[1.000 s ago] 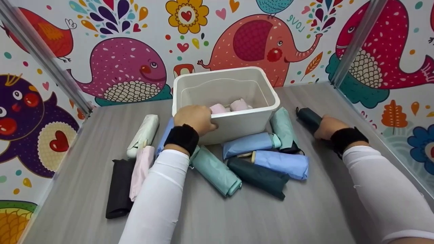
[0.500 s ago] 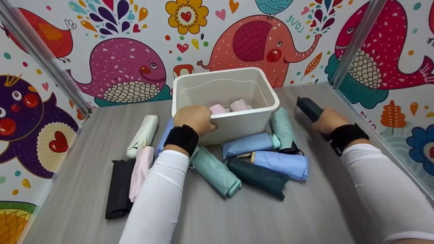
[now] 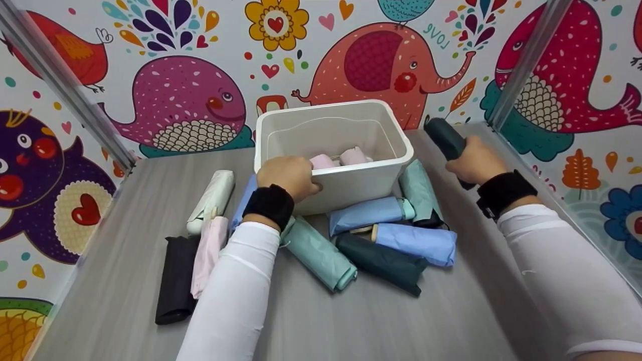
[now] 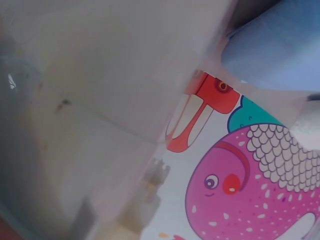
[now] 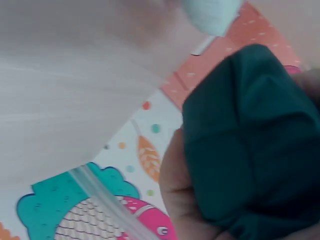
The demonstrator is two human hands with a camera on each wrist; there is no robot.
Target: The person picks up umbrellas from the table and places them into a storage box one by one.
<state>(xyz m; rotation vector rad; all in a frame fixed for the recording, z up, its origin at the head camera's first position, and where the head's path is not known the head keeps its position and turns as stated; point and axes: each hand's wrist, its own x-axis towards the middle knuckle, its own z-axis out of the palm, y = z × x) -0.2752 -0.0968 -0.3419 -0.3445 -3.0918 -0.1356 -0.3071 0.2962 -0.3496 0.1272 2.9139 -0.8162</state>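
Note:
My left hand (image 3: 288, 178) grips the near rim of a white plastic bin (image 3: 366, 183), its fingers hooked over the edge. Pale pink rolled things (image 3: 353, 156) lie inside the bin; their lower parts are hidden by its wall. To the right of the bin, my right hand (image 3: 479, 160) holds a dark green folded umbrella (image 3: 445, 138) raised above the table. The umbrella's far end tilts up and toward the bin. In the right wrist view the dark green cloth (image 5: 250, 145) fills much of the picture, with fingers curled round it.
Folded umbrellas lie before the bin: teal (image 3: 321, 253), dark green (image 3: 381, 260), blue (image 3: 416, 243), another blue (image 3: 368, 214). A light green one (image 3: 420, 190) lies right of it. White (image 3: 213, 200), pink (image 3: 209, 255) and black (image 3: 176, 278) ones lie left. Printed walls enclose the table (image 3: 401, 326).
My right hand has lifted the dark green umbrella off the table and moved it up and slightly left, toward the bin. The left hand and the bin have stayed put.

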